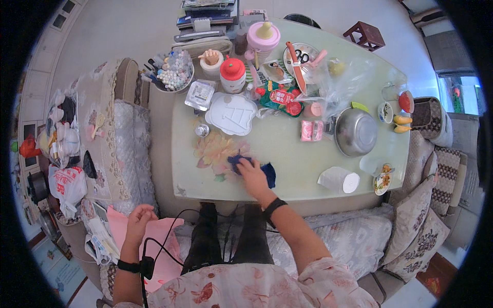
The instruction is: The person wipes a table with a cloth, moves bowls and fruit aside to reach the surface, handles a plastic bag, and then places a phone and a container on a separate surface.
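Observation:
My right hand (254,179) presses a dark blue cloth (268,175) onto the pale green tabletop (292,169). Part of the cloth bunches up past my fingertips, over a printed flower (215,150); another part sticks out beside the wrist. Away from the table, my left hand (139,219) hovers with curled fingers above a pink sheet (161,246) on the sofa. Nothing shows in it. A cable runs from the strap on that wrist. Beyond the cloth lie a white tray-like lid (232,114) and a small silver-capped jar (202,131).
Toward the back stand a pen holder (173,73), a red-lidded jar (233,75) and a pink cup (263,40). An orange knife (296,69) lies across a plate. Rightward are an upturned steel bowl (356,132), a paper roll (341,180) and a dish of food (383,180).

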Demonstrator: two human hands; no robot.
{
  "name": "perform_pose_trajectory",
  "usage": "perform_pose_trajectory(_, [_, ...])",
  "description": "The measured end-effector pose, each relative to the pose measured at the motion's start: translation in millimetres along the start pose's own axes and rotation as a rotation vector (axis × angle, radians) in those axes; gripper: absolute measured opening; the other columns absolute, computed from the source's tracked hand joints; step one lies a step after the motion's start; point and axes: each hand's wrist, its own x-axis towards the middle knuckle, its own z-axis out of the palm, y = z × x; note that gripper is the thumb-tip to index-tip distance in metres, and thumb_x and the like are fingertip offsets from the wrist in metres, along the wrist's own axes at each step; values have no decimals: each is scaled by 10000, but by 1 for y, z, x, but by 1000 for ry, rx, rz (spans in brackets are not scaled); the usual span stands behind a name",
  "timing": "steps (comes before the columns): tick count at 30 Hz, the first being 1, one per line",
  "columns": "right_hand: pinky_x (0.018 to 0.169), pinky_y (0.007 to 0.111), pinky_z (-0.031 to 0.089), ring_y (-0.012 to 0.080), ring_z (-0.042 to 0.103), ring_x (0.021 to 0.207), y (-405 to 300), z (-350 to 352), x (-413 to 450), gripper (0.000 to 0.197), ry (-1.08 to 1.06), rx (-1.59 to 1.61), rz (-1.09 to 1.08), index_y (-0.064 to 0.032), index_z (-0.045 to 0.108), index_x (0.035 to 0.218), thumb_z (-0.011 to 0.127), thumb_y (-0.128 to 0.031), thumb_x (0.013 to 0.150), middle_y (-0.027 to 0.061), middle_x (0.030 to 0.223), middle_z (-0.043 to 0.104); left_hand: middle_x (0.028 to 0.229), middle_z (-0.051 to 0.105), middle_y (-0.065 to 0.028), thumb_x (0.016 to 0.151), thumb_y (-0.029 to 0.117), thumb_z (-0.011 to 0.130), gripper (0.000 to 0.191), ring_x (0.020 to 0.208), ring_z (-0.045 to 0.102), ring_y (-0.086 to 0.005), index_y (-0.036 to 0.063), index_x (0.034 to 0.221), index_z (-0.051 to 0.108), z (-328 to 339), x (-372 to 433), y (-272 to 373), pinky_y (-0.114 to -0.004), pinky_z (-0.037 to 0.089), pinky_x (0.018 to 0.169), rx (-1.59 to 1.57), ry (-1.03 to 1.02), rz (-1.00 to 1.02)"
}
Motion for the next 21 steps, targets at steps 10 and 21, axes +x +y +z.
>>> perform_pose_trajectory(10, [961,433,314,363,428,1090,92,-50,72,426,233,-260,428,-13,497,1177,478,-48,753,131,1303,413,783,581,-43,888,75,483,148,754,566,-128,18,1013,540,35,26,8,-262,463,735,31,-30,31])
perform_pose_trajectory(21, [978,459,316,367,369,1156,27,-27,-48,525,7,-195,-12,-94,515,1179,602,-73,663,56,1349,371,812,591,-51,879,74,480,168,782,571,-129,17,1027,534,47,78,-18,-259,456,756,71,-219,90])
